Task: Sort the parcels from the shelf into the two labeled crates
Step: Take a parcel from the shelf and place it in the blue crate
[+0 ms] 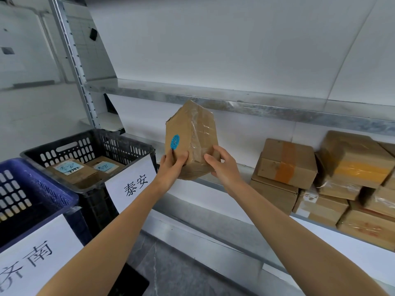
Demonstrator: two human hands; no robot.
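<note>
Parcel (pixel 190 142) held in the air before the shelf (pixel 235 105), clear of the black crate (pixel 89 144) at left and the stacked boxes (pixel 320 178) at right. Long axis near upright, top tilted back. Left hand (pixel 173 165) and right hand (pixel 222 163) grip its lower end.

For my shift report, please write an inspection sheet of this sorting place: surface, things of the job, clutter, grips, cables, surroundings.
Surface: metal shelf, bare at the left, loaded at the right.
Job's things: held parcel with a round blue sticker; stacked parcels on the shelf; black crate holds two labelled parcels; blue crate, contents hidden.
Clutter: dark object on the floor, unclear.
Grips: left hand and right hand both hold the held parcel at its lower end.
Cables: nothing seen.
Surroundings: white wall, metal upright post.
</note>
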